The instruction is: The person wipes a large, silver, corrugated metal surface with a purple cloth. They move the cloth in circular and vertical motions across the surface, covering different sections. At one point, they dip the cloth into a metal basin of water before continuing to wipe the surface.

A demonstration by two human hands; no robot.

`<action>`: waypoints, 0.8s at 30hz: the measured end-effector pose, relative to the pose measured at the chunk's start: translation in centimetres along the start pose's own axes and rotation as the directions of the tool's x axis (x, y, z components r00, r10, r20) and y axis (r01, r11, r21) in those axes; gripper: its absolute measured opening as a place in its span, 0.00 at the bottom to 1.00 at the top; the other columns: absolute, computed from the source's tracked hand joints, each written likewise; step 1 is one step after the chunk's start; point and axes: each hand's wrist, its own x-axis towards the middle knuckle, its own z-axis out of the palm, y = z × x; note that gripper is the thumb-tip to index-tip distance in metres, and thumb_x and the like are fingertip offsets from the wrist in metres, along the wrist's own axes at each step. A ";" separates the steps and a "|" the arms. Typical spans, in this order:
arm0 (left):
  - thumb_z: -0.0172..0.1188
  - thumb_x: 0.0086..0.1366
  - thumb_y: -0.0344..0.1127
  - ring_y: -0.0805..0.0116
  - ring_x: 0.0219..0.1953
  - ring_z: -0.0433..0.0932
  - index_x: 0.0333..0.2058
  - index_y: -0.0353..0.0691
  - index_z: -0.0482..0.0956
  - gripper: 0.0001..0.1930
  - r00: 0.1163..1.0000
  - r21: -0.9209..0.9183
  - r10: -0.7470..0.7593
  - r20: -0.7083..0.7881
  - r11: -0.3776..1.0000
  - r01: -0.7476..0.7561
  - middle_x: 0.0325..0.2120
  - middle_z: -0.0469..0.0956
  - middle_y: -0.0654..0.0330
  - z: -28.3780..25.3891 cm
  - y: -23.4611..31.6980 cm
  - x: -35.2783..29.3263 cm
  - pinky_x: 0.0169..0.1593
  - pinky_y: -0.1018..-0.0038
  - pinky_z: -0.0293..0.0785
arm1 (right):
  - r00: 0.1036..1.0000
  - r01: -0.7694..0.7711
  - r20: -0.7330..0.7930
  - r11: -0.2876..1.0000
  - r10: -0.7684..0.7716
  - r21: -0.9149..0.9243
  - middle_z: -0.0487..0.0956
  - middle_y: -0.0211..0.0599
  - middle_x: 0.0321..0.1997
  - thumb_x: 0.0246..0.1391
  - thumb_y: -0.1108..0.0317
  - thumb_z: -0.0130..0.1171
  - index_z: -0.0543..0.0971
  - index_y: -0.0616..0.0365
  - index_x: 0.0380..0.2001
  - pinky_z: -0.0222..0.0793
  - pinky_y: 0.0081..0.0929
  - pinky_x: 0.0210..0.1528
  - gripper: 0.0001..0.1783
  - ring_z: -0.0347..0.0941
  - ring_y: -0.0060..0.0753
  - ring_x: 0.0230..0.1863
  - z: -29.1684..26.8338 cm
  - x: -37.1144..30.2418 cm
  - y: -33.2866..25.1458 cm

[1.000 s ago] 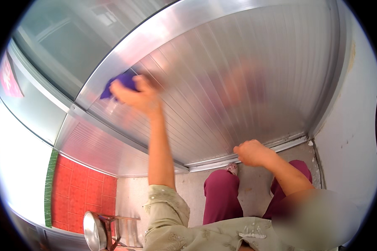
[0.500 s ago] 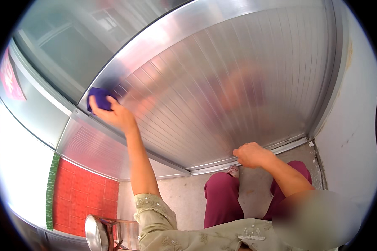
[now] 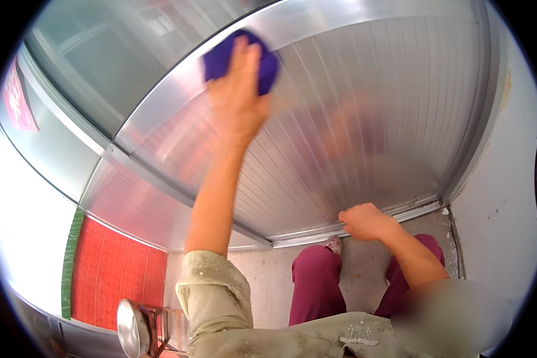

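Observation:
My left hand (image 3: 238, 98) presses a purple cloth (image 3: 218, 58) against the upper metal rail (image 3: 179, 83) of a ribbed silver door panel (image 3: 364, 65). The fingers lie over the cloth, stretched up toward the glass above the rail. Low in front of the panel, my right hand (image 3: 367, 221) is curled into a loose fist above my knees. Nothing shows in it, and it looks apart from the panel.
A metal basin (image 3: 132, 328) rests on a wooden stand (image 3: 167, 328) at lower left, near red tiles (image 3: 116, 268) with a green edge. A white wall (image 3: 507, 179) borders the panel on the right. The door's bottom track (image 3: 316, 234) crosses the concrete floor (image 3: 268, 277).
My left hand and the purple cloth have slid up and to the right along the rail, away from the panel's left corner. My right hand has barely shifted.

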 end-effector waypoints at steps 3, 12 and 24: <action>0.59 0.48 0.24 0.48 0.60 0.62 0.53 0.32 0.68 0.29 0.987 0.196 -0.126 -0.098 0.970 0.143 0.56 0.66 0.43 -3.9 -4.9 -4.5 0.62 0.61 0.55 | 0.998 -0.065 0.012 0.998 0.065 -0.004 0.79 0.46 0.34 0.50 0.67 0.52 0.75 0.60 0.33 0.67 0.43 0.45 0.09 0.74 0.48 0.42 -0.4 -1.4 1.1; 0.58 0.55 0.28 0.47 0.59 0.63 0.52 0.31 0.68 0.25 0.867 0.107 -0.342 -0.362 0.909 0.403 0.55 0.66 0.45 -4.1 -6.8 -6.2 0.62 0.60 0.55 | 0.995 -0.070 0.073 0.997 0.073 -0.035 0.79 0.46 0.34 0.51 0.66 0.52 0.76 0.59 0.34 0.68 0.43 0.44 0.10 0.75 0.49 0.42 -0.1 -1.4 1.0; 0.59 0.49 0.24 0.47 0.55 0.68 0.54 0.35 0.68 0.29 0.989 0.103 -0.135 -0.058 0.985 0.140 0.56 0.66 0.46 -6.0 -6.6 -5.3 0.60 0.63 0.59 | 0.999 -0.038 -0.001 0.999 0.038 0.005 0.79 0.46 0.32 0.50 0.65 0.54 0.75 0.59 0.33 0.68 0.44 0.42 0.10 0.75 0.49 0.40 0.5 0.1 1.1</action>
